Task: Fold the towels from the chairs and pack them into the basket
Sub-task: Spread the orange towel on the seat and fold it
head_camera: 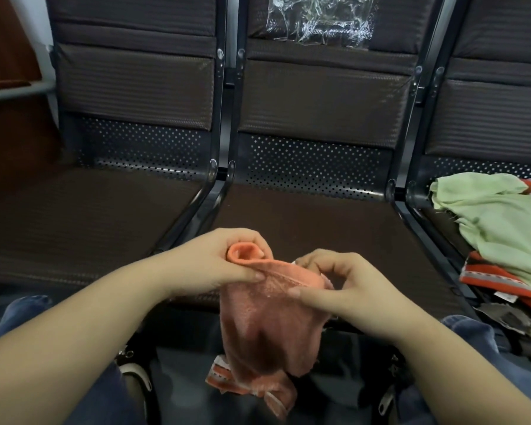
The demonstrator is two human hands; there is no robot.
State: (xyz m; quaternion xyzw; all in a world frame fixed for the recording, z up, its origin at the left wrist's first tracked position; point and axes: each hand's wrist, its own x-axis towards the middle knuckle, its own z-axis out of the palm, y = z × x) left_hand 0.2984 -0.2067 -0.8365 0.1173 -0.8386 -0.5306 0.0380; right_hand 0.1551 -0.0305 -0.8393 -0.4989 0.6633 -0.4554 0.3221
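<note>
Orange towel [258,317]: held before the middle chair [316,216], long axis vertical, striped end hanging downward. Top edge is pinched by left hand [209,265], one corner rolled, and by right hand [334,289]. Pale green towel [497,228] is heaped on the seat right of that chair.

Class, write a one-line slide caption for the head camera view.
Both hands, left and right, pinch an orange towel before the chairs, more towels waiting.

Green towel [500,228] cropped (right edge).
</note>
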